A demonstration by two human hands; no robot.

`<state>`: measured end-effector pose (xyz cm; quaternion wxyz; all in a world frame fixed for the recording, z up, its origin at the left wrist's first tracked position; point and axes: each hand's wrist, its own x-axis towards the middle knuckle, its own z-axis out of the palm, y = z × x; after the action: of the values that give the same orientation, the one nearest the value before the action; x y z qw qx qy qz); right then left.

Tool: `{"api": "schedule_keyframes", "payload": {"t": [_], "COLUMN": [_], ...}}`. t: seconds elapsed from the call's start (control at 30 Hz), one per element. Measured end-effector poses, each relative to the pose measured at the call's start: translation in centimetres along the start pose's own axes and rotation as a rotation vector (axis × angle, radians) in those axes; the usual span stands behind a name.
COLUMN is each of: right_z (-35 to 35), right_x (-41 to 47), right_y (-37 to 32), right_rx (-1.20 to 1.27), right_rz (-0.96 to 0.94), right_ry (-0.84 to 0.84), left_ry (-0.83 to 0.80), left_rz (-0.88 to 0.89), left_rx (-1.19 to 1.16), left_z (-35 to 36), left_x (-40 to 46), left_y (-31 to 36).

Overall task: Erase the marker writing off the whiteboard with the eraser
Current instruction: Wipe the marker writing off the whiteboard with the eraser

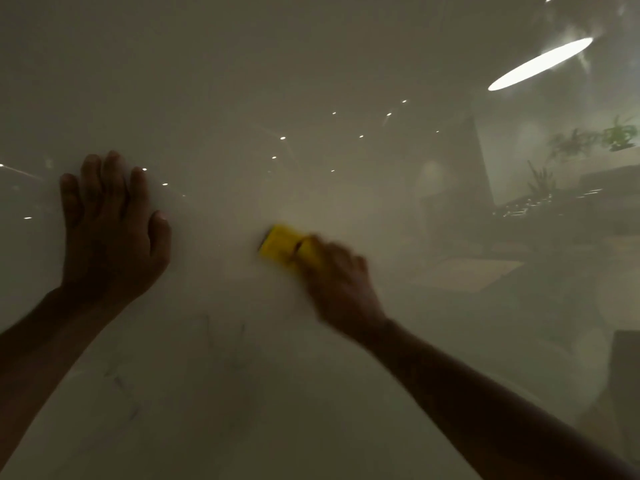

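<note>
The glossy whiteboard fills almost the whole view and mirrors the room. My right hand is blurred and grips a yellow eraser pressed against the board near its middle. My left hand lies flat on the board to the left, fingers spread, holding nothing. Faint grey marker traces remain below the eraser, and more faint marker strokes show at the lower left. No clear writing is readable.
Reflections on the board show a long ceiling lamp, small spot lights, potted plants and dark furniture at the right. A dark edge stands at the lower right.
</note>
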<state>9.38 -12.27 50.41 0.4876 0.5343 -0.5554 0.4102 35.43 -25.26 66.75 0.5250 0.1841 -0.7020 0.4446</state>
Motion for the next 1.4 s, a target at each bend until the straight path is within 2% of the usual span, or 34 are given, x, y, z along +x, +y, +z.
{"api": "schedule_keyframes", "payload": {"t": [0.1,0.17,0.2,0.27,0.37,0.43,0.47,0.5,0.53,0.6,0.67,0.7,0.73,0.8,0.9,1.0,1.07,1.13,1.23,1.3,1.33,1.4], "right_z": [-1.3,-1.3,-0.9,0.3,1.8,1.1,0.9,1.1,1.8,2.1,1.5,1.4,1.4,1.6,2.6,3.0,2.9,3.6,4.4,4.4,4.1,2.9], "right_x": [1.5,0.3,-0.9,-4.1,-10.6,-12.8,-13.0,-13.0,-13.0,-12.8,-12.3,-12.0,-11.4,-10.2,-8.2,-5.0,-4.9,-7.0,-9.3,-6.6,-4.3,0.7], "right_y": [6.3,6.8,5.9,1.8,-5.8,-7.0,-6.0,-4.2,-2.1,2.5,4.7,4.6,3.7,0.3,-6.1,-12.4,-16.2,-19.0,-19.4,-18.0,-17.3,-15.8], "right_rx": [0.076,0.115,0.090,0.056,0.038,0.065,0.063,0.048,0.026,0.031,0.140,0.167,0.160,0.127,0.162,0.195,0.159,0.161,0.127,0.126,0.124,0.091], "right_rz": [0.644,0.893,0.924,0.762,0.248,-0.032,-0.070,-0.013,0.127,0.628,1.088,1.228,1.288,1.203,0.886,0.609,0.327,-0.030,-0.435,-0.453,-0.366,-0.063], "right_ry": [0.178,0.181,0.178,0.189,0.023,-0.067,-0.064,-0.019,0.060,0.211,0.289,0.305,0.299,0.282,0.194,0.183,0.098,-0.054,-0.201,-0.185,-0.140,-0.011], "left_ry": [0.005,-0.004,-0.005,0.003,-0.013,-0.027,-0.035,-0.047,-0.058,-0.067,-0.077,-0.084,-0.086,-0.070,-0.037,-0.034,-0.039,-0.054,-0.089,-0.107,-0.110,-0.107], "left_rz": [0.016,0.027,0.031,0.038,0.037,0.014,0.007,0.012,0.024,0.054,0.062,0.061,0.063,0.066,0.076,0.058,0.045,0.031,0.023,0.002,-0.008,-0.026], "left_rx": [-0.003,-0.008,-0.014,-0.023,-0.054,-0.114,-0.138,-0.148,-0.150,-0.149,-0.138,-0.133,-0.129,-0.116,-0.074,-0.025,-0.027,-0.011,0.018,0.030,0.037,0.063], "left_z": [-0.2,-0.4,-0.4,-0.5,0.1,0.5,0.7,0.7,0.7,0.3,-0.2,-0.3,-0.4,-0.7,-1.6,-2.4,-2.8,-3.6,-4.6,-5.3,-5.7,-6.4], "left_x": [-0.4,-0.7,-0.8,-0.9,-1.0,-1.1,-1.2,-1.3,-1.6,-2.0,-2.8,-3.1,-3.5,-3.9,-4.1,-4.7,-5.0,-5.6,-7.2,-8.6,-9.3,-10.6], "left_y": [-0.2,-0.2,-0.2,-0.1,-0.3,-0.5,-0.6,-0.8,-1.1,-1.6,-2.5,-3.0,-3.4,-4.1,-4.8,-6.0,-6.2,-6.9,-8.9,-10.6,-11.5,-13.0]}}
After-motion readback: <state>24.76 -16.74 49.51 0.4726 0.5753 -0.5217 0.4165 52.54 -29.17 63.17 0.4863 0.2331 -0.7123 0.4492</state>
